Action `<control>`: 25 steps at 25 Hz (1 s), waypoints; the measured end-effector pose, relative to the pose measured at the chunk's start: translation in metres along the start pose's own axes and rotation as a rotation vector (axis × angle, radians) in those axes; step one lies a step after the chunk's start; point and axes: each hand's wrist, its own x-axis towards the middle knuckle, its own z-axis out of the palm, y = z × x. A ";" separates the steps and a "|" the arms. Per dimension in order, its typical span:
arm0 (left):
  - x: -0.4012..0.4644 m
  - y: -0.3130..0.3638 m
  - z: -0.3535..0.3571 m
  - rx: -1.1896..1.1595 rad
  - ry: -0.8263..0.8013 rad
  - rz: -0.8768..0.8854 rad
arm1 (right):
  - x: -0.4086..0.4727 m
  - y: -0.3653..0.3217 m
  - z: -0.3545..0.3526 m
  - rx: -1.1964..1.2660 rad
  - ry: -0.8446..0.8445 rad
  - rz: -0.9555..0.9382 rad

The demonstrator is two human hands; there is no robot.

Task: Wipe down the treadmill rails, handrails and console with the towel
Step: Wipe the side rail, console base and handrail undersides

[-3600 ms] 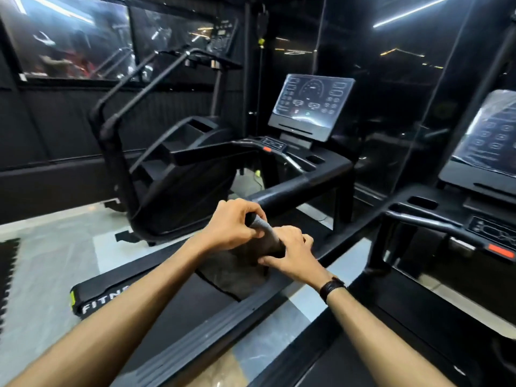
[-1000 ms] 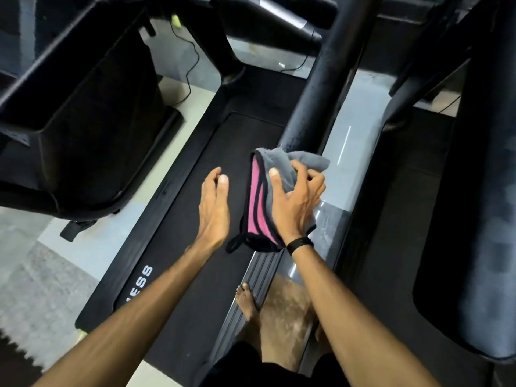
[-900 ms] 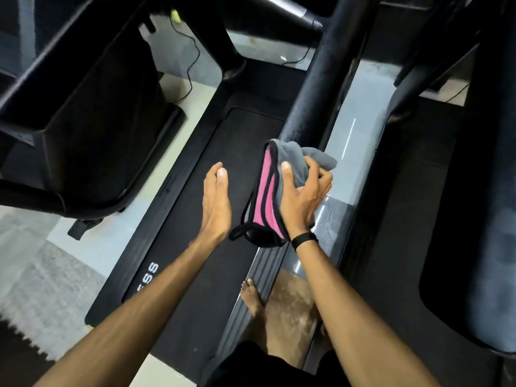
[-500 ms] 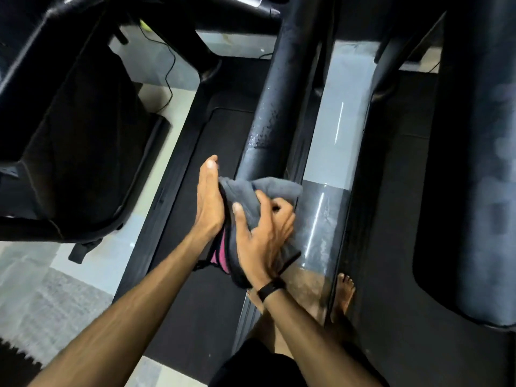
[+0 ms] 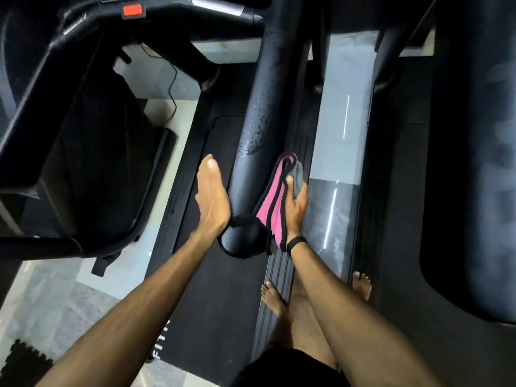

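Half a second back both hands were bunched together on the towel at the near end of the handrail; now they've split to opposite sides of it. The left hand [image 5: 212, 196] has come off the cloth and lies flat against the left side of the handrail [image 5: 262, 113], fingers straight and together, holding nothing. The right hand [image 5: 295, 203] has slid round to the right side and grips the towel [image 5: 275, 202], thumb on top, fingers curled into the grey part, pressing it on the rail. More pink shows than before, since the folded pink face with its black trim is turned up, and a black edge of the cloth loops round the rail's rounded end. Farther up the rail there's a patch of wet speckles that the cloth isn't touching. Below is the black belt [image 5: 212, 289] with white lettering at its near end, and the ribbed side rail [image 5: 276, 297] running under the right forearm, one bare foot [image 5: 272, 298] on it and the other on the glossy grey floor [image 5: 346, 129] beside it. A second machine fills the left, a red button [image 5: 133, 10] sits on the console up top, and a thin cable trails across the pale floor.
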 end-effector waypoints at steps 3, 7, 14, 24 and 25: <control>-0.007 0.007 0.004 0.056 0.015 0.081 | -0.054 0.014 -0.007 -0.084 0.068 0.103; -0.007 0.001 0.000 0.066 0.058 0.059 | -0.094 -0.043 0.012 -0.499 0.060 -0.418; -0.006 0.012 0.005 0.142 0.110 0.041 | 0.069 -0.124 0.066 -0.519 0.134 -0.528; -0.012 0.023 0.009 0.261 0.128 0.046 | -0.003 -0.002 0.001 -0.046 0.071 0.139; -0.013 0.024 0.009 0.261 0.122 0.034 | -0.027 -0.006 0.001 -0.104 0.077 0.073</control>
